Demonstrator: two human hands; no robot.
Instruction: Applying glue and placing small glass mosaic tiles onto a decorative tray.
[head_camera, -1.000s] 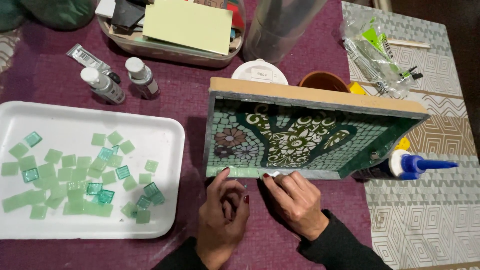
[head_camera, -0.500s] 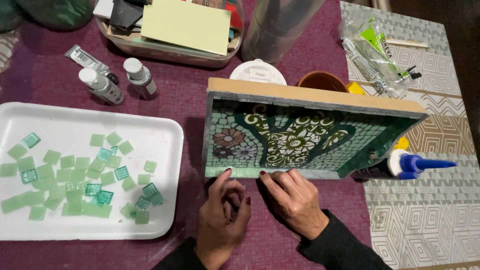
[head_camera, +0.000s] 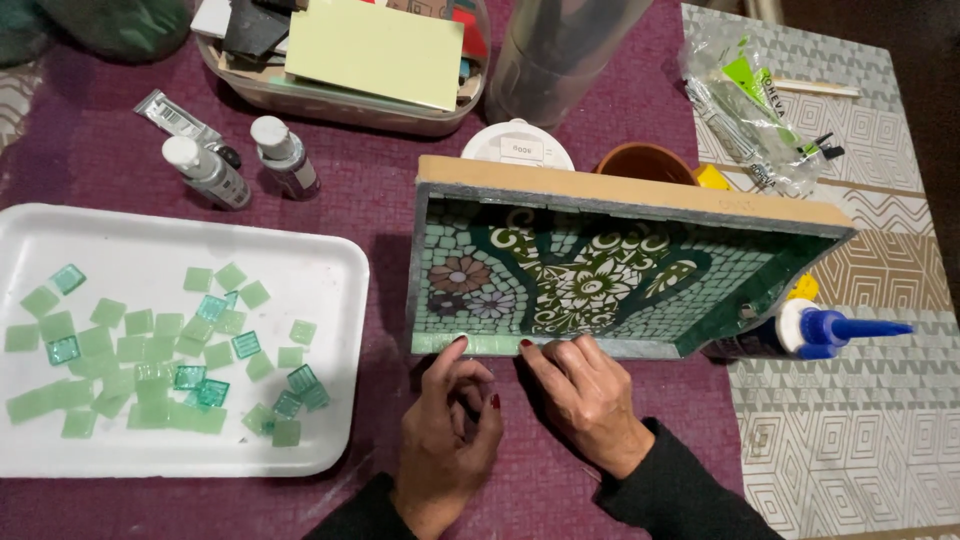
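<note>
nearest, the left hand (head_camera: 448, 432) and right hand (head_camera: 588, 392) rest side by side on the purple cloth (head_camera: 380, 215), fingertips pressing the near rim of the mosaic tray (head_camera: 600, 275), grasping nothing. the tray stands tilted at the table's middle. left lies a white foam tray (head_camera: 340, 300) of green glass tiles (head_camera: 160, 345); right, a glue bottle (head_camera: 800, 332); beyond, two small paint bottles (head_camera: 245, 165).

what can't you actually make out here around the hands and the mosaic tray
- Head view: the near rim of the mosaic tray under the left hand and right hand is covered by fingertips.
- Terracotta pot: lower part hidden behind the tray's far wall.
- Glue bottle: body partly behind the tray's corner.
- Plastic bin: top cut off by the frame edge.
</note>
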